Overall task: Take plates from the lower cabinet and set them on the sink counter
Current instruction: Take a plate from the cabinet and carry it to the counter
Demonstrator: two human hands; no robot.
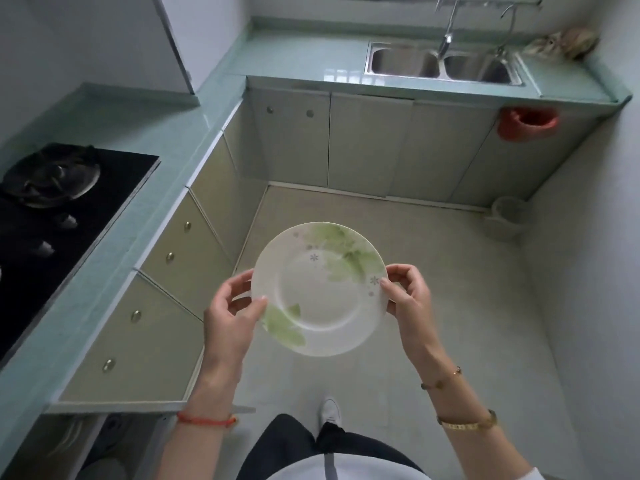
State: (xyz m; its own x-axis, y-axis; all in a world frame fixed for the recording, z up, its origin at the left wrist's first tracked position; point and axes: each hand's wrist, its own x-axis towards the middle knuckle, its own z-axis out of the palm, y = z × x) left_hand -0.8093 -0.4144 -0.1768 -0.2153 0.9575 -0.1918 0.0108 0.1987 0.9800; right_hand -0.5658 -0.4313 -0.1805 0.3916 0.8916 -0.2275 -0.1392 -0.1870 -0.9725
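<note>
Both hands — left hand (230, 318), right hand (408, 299) — grip opposite rims of the plate (320, 299), held level above the floor (433, 271), sink counter (311, 60) well apart.

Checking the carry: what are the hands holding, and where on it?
A white plate with green leaf print, held by its rim: left hand at the left edge, right hand at the right edge.
</note>
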